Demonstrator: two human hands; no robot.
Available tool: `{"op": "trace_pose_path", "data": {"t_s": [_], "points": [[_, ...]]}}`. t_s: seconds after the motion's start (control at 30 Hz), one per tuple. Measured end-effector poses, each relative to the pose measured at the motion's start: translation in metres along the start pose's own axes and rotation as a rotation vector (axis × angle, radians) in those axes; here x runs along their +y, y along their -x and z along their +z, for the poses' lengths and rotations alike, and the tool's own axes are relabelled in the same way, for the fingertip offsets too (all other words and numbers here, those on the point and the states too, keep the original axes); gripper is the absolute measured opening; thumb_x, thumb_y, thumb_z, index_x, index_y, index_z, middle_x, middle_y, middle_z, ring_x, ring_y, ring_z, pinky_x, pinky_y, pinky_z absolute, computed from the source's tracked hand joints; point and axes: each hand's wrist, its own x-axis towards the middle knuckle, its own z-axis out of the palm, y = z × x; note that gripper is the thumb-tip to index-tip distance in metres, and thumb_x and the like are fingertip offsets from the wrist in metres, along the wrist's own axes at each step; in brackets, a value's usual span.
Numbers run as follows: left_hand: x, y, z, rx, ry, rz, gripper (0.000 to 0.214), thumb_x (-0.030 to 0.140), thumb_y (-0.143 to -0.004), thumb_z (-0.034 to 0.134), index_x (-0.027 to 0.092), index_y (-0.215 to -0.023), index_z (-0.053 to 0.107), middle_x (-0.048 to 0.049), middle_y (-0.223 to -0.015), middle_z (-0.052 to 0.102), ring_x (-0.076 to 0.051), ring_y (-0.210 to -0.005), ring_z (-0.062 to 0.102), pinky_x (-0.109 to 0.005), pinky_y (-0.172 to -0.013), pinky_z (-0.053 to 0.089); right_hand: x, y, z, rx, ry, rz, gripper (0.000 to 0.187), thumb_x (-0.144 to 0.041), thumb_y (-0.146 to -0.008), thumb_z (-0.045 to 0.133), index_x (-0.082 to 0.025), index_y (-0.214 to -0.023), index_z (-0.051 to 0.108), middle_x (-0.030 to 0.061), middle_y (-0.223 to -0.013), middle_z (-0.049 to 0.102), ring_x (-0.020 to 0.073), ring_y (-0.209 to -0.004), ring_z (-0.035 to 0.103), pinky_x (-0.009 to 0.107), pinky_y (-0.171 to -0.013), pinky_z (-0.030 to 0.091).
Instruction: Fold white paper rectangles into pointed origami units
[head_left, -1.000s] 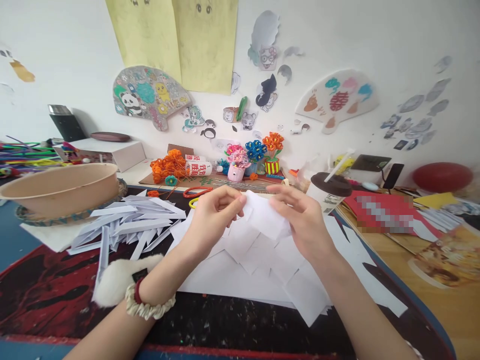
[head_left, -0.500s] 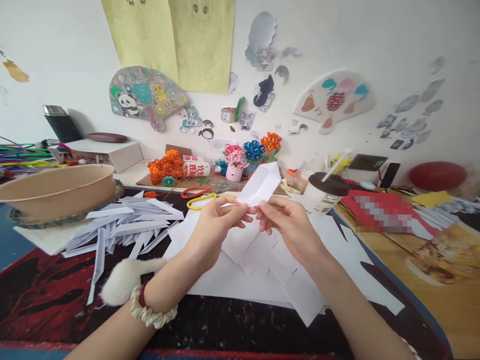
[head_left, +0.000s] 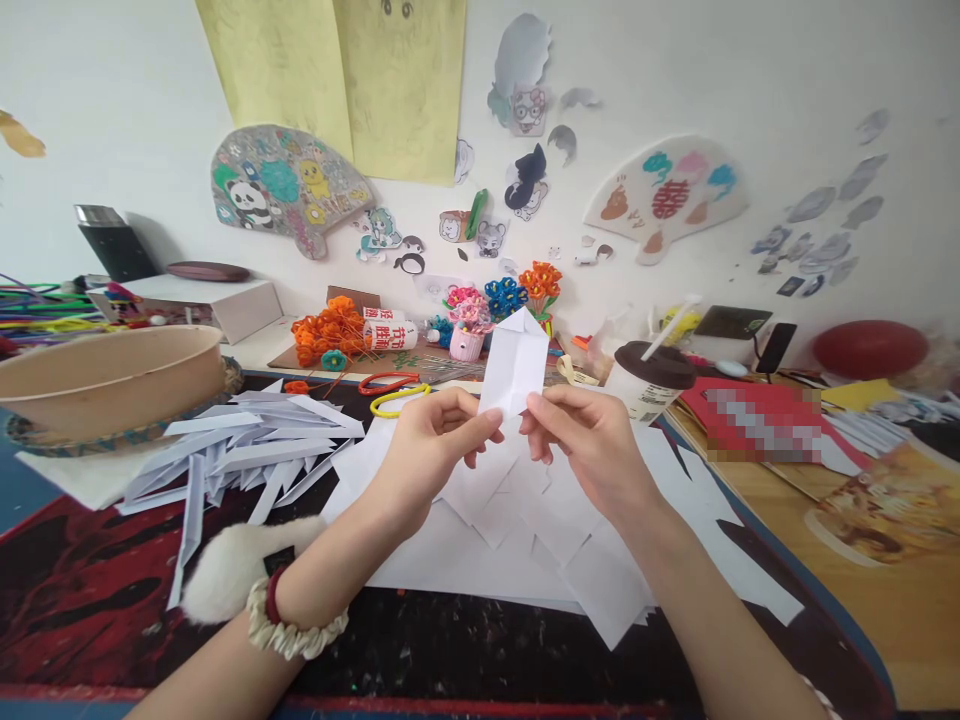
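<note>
A creased piece of white paper (head_left: pixel 516 358) is held up between both hands, its top edge folded to a point. My left hand (head_left: pixel 446 435) pinches its lower left corner between thumb and fingers. At the lower right corner my right hand (head_left: pixel 581 435) pinches it the same way. Below them, loose white paper sheets (head_left: pixel 487 550) lie spread over the dark mat. Left of my left hand is a pile of folded white paper strips (head_left: pixel 247 445). A white fluffy object (head_left: pixel 225 570) rests beside my left forearm.
Scissors with yellow and red handles (head_left: pixel 401 400) lie behind my left hand. A lidded cup with a straw (head_left: pixel 652 380) stands to the right. At the left is a round tan basin (head_left: pixel 112 375). Orange craft flowers (head_left: pixel 330 330) sit along the wall.
The paper has turned from leaning right to nearly upright, its folded tip now pointing up. Both hands keep their pinch on it, and the view has shifted slightly.
</note>
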Motion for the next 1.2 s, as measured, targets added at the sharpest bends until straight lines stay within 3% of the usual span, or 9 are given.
{"op": "trace_pose_path", "data": {"t_s": [0.2, 0.33, 0.47, 0.6, 0.83, 0.93, 1.0, 1.1, 1.2], "points": [[0.005, 0.0, -0.003, -0.059, -0.237, 0.117, 0.012, 0.023, -0.078, 0.068, 0.015, -0.079, 0.06, -0.0032, -0.08, 0.065, -0.011, -0.065, 0.055, -0.021, -0.054, 0.044, 0.002, 0.002, 0.003, -0.018, 0.035, -0.009, 0.028, -0.034, -0.086, 0.065, -0.015, -0.066, 0.068, 0.0029, -0.063, 0.063, 0.0103, -0.049, 0.056, 0.023, -0.045, 0.042], [0.007, -0.003, -0.012, 0.024, -0.577, 0.466, 0.026, 0.009, -0.076, 0.067, 0.019, -0.098, 0.059, -0.0016, -0.094, 0.063, -0.01, -0.067, 0.056, -0.023, -0.058, 0.046, 0.0, 0.003, 0.0, -0.013, 0.025, -0.01, 0.028, -0.031, -0.085, 0.066, -0.015, -0.063, 0.069, 0.0031, -0.06, 0.063, 0.01, -0.047, 0.054, 0.023, -0.043, 0.038], [0.006, -0.007, -0.021, 0.027, -0.894, 0.865, 0.019, 0.007, -0.084, 0.059, 0.021, -0.095, 0.066, -0.0032, -0.094, 0.063, -0.012, -0.076, 0.056, -0.025, -0.064, 0.045, 0.0, 0.002, -0.003, -0.048, -0.012, 0.04, 0.027, -0.029, -0.084, 0.067, -0.014, -0.062, 0.07, 0.0047, -0.06, 0.064, 0.0108, -0.046, 0.053, 0.024, -0.042, 0.037], [0.007, -0.009, -0.026, 0.011, -0.977, 1.016, 0.016, 0.013, -0.087, 0.059, 0.024, -0.086, 0.071, -0.0032, -0.088, 0.062, -0.014, -0.074, 0.054, -0.027, -0.065, 0.044, 0.001, 0.002, -0.004, -0.086, -0.013, 0.062, 0.031, -0.031, -0.086, 0.064, -0.014, -0.061, 0.072, 0.0047, -0.056, 0.063, 0.0115, -0.046, 0.053, 0.025, -0.043, 0.038], [0.013, -0.006, -0.023, -0.045, -0.952, 0.816, 0.011, 0.025, -0.086, 0.063, 0.026, -0.079, 0.071, -0.0039, -0.086, 0.058, -0.018, -0.08, 0.051, -0.03, -0.07, 0.041, 0.002, 0.002, -0.003, -0.099, 0.012, 0.049, 0.031, -0.034, -0.086, 0.064, -0.015, -0.064, 0.072, 0.005, -0.059, 0.064, 0.0131, -0.049, 0.055, 0.026, -0.045, 0.039], [0.011, -0.005, -0.019, -0.015, -0.869, 0.726, 0.003, 0.026, -0.084, 0.065, 0.023, -0.084, 0.068, -0.004, -0.09, 0.058, -0.02, -0.088, 0.051, -0.032, -0.078, 0.041, 0.002, 0.003, -0.001, -0.091, 0.025, 0.01, 0.032, -0.036, -0.087, 0.064, -0.016, -0.063, 0.07, 0.0042, -0.06, 0.063, 0.0126, -0.049, 0.054, 0.026, -0.045, 0.039], [0.009, -0.005, -0.017, 0.031, -0.809, 0.656, 0.011, 0.026, -0.082, 0.068, 0.022, -0.091, 0.064, -0.0047, -0.097, 0.058, -0.02, -0.093, 0.051, -0.032, -0.081, 0.04, 0.003, 0.003, 0.001, -0.08, 0.038, -0.011, 0.031, -0.036, -0.087, 0.064, -0.016, -0.064, 0.07, 0.0031, -0.058, 0.062, 0.0118, -0.049, 0.054, 0.026, -0.045, 0.039], [0.005, -0.005, -0.014, 0.123, -0.681, 0.508, 0.028, 0.028, -0.08, 0.07, 0.021, -0.103, 0.055, -0.0054, -0.106, 0.058, -0.018, -0.089, 0.052, -0.03, -0.075, 0.04, 0.003, 0.003, 0.003, -0.074, 0.053, -0.011, 0.027, -0.035, -0.086, 0.065, -0.016, -0.067, 0.069, 0.0018, -0.057, 0.061, 0.011, -0.049, 0.054, 0.024, -0.046, 0.04], [0.004, -0.005, -0.011, 0.104, -0.57, 0.302, 0.024, 0.032, -0.083, 0.065, 0.02, -0.101, 0.056, -0.0047, -0.104, 0.06, -0.015, -0.08, 0.052, -0.028, -0.067, 0.039, 0.003, 0.003, 0.004, -0.087, 0.048, -0.003, 0.02, -0.033, -0.084, 0.068, -0.016, -0.072, 0.07, 0.0009, -0.059, 0.062, 0.0109, -0.05, 0.055, 0.024, -0.046, 0.042]]}}
